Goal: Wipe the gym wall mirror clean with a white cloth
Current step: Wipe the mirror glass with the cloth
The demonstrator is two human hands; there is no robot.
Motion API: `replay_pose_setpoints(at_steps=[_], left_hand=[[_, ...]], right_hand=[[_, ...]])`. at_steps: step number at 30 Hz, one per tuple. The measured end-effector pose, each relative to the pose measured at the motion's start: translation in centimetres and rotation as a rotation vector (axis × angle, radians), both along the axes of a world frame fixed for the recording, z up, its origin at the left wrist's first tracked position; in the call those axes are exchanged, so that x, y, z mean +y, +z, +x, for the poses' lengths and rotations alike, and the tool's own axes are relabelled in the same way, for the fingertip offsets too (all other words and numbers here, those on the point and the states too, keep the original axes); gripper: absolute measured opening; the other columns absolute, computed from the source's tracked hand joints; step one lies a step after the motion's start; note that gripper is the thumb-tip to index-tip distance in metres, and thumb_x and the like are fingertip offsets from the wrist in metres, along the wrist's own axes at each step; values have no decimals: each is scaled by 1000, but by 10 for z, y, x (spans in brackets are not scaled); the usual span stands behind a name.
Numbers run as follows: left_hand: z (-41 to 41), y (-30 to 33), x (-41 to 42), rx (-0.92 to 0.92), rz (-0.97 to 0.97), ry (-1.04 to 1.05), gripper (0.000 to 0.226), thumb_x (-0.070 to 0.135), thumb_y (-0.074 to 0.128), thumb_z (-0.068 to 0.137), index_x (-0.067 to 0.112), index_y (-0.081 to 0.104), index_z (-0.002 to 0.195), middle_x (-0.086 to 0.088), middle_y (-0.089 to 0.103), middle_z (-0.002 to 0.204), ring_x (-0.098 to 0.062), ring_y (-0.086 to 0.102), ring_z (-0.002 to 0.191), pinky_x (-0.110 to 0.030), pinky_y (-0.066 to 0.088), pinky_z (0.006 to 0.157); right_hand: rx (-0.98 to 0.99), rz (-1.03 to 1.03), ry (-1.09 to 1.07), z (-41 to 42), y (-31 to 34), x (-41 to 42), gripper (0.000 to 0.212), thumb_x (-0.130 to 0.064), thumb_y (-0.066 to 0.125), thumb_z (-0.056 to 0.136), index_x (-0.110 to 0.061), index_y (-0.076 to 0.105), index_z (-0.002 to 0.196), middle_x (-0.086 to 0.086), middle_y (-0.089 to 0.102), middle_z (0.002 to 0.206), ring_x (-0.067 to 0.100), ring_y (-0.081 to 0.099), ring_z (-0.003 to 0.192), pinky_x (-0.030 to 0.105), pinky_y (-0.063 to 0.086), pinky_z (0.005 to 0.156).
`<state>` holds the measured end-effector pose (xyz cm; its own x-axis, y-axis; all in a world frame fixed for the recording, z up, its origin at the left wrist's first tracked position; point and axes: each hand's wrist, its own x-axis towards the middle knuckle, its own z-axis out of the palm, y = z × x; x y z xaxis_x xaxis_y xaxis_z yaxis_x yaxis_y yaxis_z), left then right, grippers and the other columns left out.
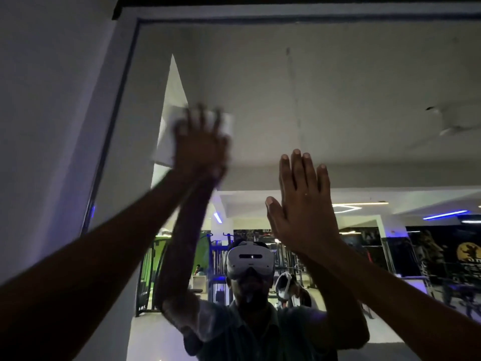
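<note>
The left hand [201,142], blurred, presses a white cloth [166,136] flat against the mirror [338,87] near its upper left corner, fingers spread. To its right, the right hand [304,204] lies flat on the glass, fingers straight, holding nothing.
</note>
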<state>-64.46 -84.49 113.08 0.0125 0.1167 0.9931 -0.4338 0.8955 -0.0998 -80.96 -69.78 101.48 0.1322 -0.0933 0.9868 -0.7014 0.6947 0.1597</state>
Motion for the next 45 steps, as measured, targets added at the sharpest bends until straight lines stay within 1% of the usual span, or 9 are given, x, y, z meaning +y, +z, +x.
replay_pose_setpoints(at_steps=[4, 13, 19, 24, 29, 36, 38, 42, 45], left_hand=[[-18, -16, -7, -224, -486, 204, 65, 53, 22, 106, 25, 32, 164, -13, 29, 170, -38, 29, 157, -49, 27, 118], [21, 14, -39, 210, 231, 97, 86, 61, -4, 93, 22, 13, 168, -23, 8, 173, -47, 7, 159, -61, 10, 124], [-3, -24, -32, -174, -475, 246, 62, 52, 19, 110, 23, 32, 163, -18, 34, 167, -44, 36, 152, -53, 33, 114], [64, 8, -115, 172, 36, 359, 66, 53, 9, 113, 16, 21, 167, -32, 31, 163, -58, 37, 145, -67, 41, 105], [3, -21, -30, 310, 304, 106, 74, 59, 0, 103, 28, 12, 168, -29, 9, 171, -54, 8, 157, -64, 15, 121], [-53, -36, 26, -299, -604, 244, 61, 54, 24, 109, 26, 37, 162, -17, 34, 168, -40, 33, 154, -46, 25, 115], [-32, 0, 0, -143, -503, 218, 64, 52, 25, 107, 20, 40, 160, -24, 40, 162, -47, 42, 147, -46, 31, 110], [-24, 38, 6, 176, 141, 43, 84, 65, -10, 100, 25, 19, 168, -24, 9, 173, -50, 7, 159, -62, 13, 122], [-80, 19, 82, 30, -32, -331, 84, 68, -17, 96, 32, 8, 169, -13, 0, 176, -43, -2, 161, -60, 18, 122]], right_hand=[[10, -3, 11, -2, 0, -1, 85, -55, 28, 102, -8, 7, 170, 18, 1, 177, 34, 0, 165, 61, 8, 130], [5, -12, 28, 1, -1, -1, 84, -54, 27, 103, -7, 6, 170, 19, 1, 177, 35, 0, 165, 60, 7, 130], [11, -2, 36, -1, -1, 1, 83, -56, 25, 104, -8, 8, 170, 18, 1, 177, 34, 0, 165, 60, 7, 130], [6, 15, 56, 1, -1, 2, 85, -58, 20, 103, -6, 9, 169, 19, 1, 177, 36, 0, 164, 61, 8, 130], [21, 60, 107, -14, 0, 19, 89, -62, 26, 102, -4, 9, 169, 17, 2, 177, 31, 1, 165, 54, 6, 132], [-82, -65, 4, -55, -35, 67, 94, -67, 29, 102, -3, 8, 168, 19, 5, 176, 33, 4, 165, 56, 5, 132], [-65, -33, 17, -65, -46, 78, 93, -65, 27, 103, -3, 4, 168, 19, 0, 177, 31, -2, 165, 56, 5, 132], [-44, -20, 49, -68, -51, 80, 91, -61, 31, 103, -2, 6, 168, 19, -1, 177, 31, -3, 165, 57, 6, 132], [-33, -28, 69, -67, -52, 78, 91, -60, 33, 103, -2, 8, 168, 18, 2, 177, 31, 0, 165, 57, 7, 132]])
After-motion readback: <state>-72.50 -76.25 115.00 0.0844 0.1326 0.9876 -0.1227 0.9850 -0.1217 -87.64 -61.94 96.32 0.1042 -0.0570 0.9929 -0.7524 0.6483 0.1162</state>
